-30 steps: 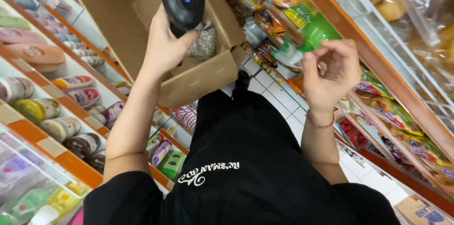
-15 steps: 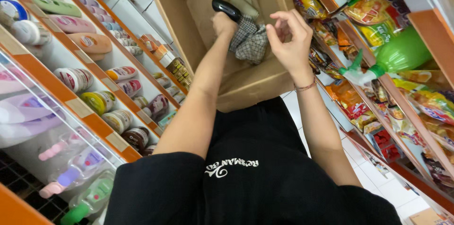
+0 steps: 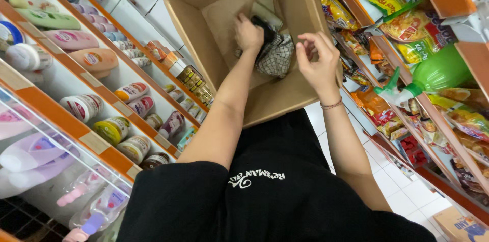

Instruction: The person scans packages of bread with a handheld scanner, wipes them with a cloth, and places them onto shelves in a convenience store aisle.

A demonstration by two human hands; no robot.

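Shop aisle, shelves both sides | cardboard box (image 3: 285, 97) top centre, open to take goods | left hand (image 3: 248, 34) inside, closed round black scanner (image 3: 265, 28) beside checked cloth (image 3: 276, 56) | right hand (image 3: 318, 59) at rim, empty, fingers loosely curled.

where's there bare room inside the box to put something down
Bare floor of the cardboard box lies left of the left hand, toward the left wall, and along the near wall below the checked cloth. It is crowded at the middle right: the left hand holds a black device there, beside the cloth and a flat packet. The right hand hovers over the right rim.
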